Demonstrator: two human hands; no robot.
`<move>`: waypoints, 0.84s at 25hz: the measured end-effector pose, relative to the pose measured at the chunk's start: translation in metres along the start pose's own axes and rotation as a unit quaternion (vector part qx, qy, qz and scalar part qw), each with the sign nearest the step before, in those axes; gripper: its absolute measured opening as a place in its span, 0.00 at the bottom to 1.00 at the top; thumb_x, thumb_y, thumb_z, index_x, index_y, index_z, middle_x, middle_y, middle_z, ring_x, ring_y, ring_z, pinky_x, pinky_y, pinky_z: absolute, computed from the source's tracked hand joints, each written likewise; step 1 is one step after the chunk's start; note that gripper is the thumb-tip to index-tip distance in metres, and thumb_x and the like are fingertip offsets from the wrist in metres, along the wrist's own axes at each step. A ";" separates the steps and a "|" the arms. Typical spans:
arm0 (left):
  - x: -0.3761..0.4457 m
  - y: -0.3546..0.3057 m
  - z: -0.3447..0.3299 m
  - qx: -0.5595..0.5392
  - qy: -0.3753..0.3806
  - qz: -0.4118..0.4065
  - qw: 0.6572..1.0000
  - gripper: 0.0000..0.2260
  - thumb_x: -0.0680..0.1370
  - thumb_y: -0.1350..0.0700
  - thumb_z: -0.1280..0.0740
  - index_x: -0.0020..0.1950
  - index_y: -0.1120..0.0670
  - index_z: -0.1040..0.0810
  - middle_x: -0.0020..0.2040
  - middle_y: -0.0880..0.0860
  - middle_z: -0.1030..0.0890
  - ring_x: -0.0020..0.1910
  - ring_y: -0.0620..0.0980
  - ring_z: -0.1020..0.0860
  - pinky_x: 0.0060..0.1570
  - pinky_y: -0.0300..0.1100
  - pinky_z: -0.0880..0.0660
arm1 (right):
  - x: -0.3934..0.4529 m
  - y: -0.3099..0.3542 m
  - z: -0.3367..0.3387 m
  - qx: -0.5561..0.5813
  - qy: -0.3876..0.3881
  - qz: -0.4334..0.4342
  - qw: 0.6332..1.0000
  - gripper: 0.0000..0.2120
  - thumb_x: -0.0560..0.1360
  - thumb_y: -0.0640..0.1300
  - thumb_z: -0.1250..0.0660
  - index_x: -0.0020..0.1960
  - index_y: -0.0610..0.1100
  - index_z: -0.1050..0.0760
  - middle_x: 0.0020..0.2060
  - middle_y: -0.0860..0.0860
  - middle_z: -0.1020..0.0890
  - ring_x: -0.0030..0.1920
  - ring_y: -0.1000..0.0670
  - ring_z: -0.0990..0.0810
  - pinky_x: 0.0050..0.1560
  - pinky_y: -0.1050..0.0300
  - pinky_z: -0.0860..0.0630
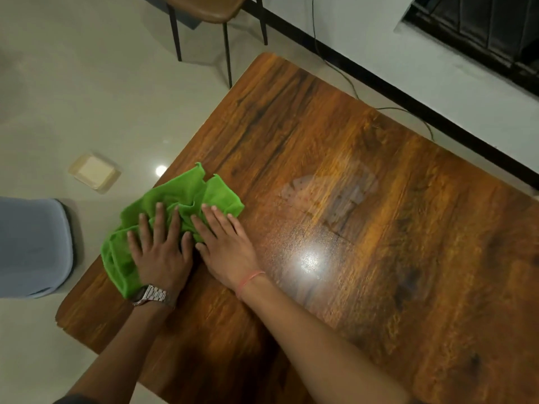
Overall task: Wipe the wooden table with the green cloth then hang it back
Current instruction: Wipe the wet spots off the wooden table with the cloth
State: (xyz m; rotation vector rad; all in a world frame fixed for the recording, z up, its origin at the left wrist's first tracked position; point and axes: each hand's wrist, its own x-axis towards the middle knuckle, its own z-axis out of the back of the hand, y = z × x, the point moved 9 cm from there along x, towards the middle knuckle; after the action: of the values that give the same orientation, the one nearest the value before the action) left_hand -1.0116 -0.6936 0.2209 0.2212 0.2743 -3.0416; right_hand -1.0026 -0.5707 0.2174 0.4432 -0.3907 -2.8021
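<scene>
A crumpled green cloth (172,205) lies on the wooden table (379,228) at its left edge. My left hand (160,252), with a metal watch on the wrist, presses flat on the cloth's near part, fingers spread. My right hand (224,243), with a thin red thread on the wrist, lies flat beside it, fingertips on the cloth's right part and palm on the wood. Neither hand grips the cloth; both press it down. A bright light glare and a hazy streaked patch show on the tabletop to the right of my hands.
A brown chair with thin black legs (204,13) stands beyond the table's far corner. A grey-blue rounded object (32,246) sits on the floor at the left, and a pale square floor fitting (94,170) lies farther back. A white wall with a black skirting and a cable (344,68) runs along the right.
</scene>
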 end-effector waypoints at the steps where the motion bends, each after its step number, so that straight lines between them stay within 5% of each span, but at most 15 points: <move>1: 0.002 -0.007 0.001 -0.007 -0.006 0.005 1.000 0.28 0.78 0.39 0.54 0.77 0.46 0.43 0.79 0.52 0.45 0.78 0.60 0.49 0.73 0.63 0.52 | 0.000 -0.010 0.008 0.005 -0.007 0.007 1.000 0.27 0.83 0.54 0.50 0.80 0.50 0.49 0.80 0.49 0.49 0.80 0.50 0.52 0.79 0.48 0.53; 7: 0.071 -0.170 -0.024 -0.007 0.022 -0.123 0.992 0.27 0.78 0.38 0.53 0.77 0.43 0.47 0.79 0.52 0.45 0.77 0.61 0.48 0.72 0.65 0.52 | -0.010 -0.176 0.074 0.012 -0.059 -0.143 0.988 0.26 0.84 0.55 0.52 0.80 0.52 0.48 0.80 0.52 0.47 0.80 0.52 0.50 0.78 0.48 0.55; 13: 0.063 -0.358 -0.059 0.014 0.097 -0.326 0.940 0.27 0.79 0.37 0.55 0.78 0.43 0.49 0.80 0.51 0.50 0.78 0.59 0.53 0.72 0.64 0.58 | -0.105 -0.328 0.101 0.053 -0.086 -0.311 0.945 0.24 0.84 0.53 0.55 0.80 0.54 0.50 0.80 0.52 0.49 0.80 0.51 0.52 0.78 0.46 0.56; 17: 0.012 -0.378 -0.072 0.051 0.097 -0.424 0.899 0.26 0.80 0.38 0.55 0.78 0.42 0.50 0.80 0.49 0.50 0.78 0.57 0.53 0.73 0.62 0.58 | -0.176 -0.319 0.079 0.100 -0.128 -0.365 0.917 0.24 0.84 0.51 0.53 0.80 0.53 0.48 0.80 0.50 0.48 0.80 0.50 0.52 0.79 0.44 0.54; 21: -0.017 -0.321 -0.063 0.049 0.079 -0.476 0.875 0.25 0.80 0.39 0.53 0.77 0.43 0.48 0.79 0.48 0.47 0.78 0.55 0.48 0.74 0.60 0.54 | -0.185 -0.247 0.048 0.132 -0.126 -0.368 0.912 0.25 0.84 0.52 0.52 0.80 0.52 0.48 0.80 0.50 0.51 0.80 0.49 0.56 0.79 0.46 0.58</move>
State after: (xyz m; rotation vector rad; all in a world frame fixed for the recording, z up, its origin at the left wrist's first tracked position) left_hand -1.0162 -0.3658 0.2178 0.4588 0.3057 -4.0328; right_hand -0.9050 -0.2744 0.2342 0.3285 -0.8102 -3.5788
